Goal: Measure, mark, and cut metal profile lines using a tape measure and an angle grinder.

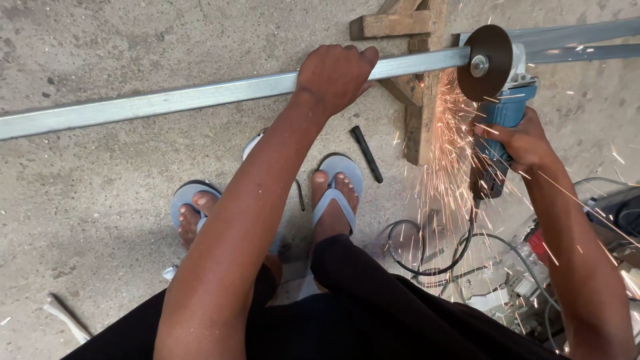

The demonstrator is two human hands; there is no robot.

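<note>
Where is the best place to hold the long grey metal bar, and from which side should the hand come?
Probably on the free stretch of the long grey metal bar, well left of the spinning cutting disc and its sparks. Come from above, palm down, as the left hand does, pressing it onto the wooden support.

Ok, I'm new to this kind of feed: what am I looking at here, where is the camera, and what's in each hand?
There is no machine arm here; a person works with bare hands. The one picture comes from a camera worn on the head, looking down past the legs and the blue sandals to a concrete floor. The left hand presses on a long grey metal bar that rests across a wooden block. The right hand grips a blue angle grinder, whose round disc meets the bar and throws orange sparks downward. On the floor lie a short black rod and, at lower right, a tangle of cables and loose parts too cluttered to tell apart.
</note>
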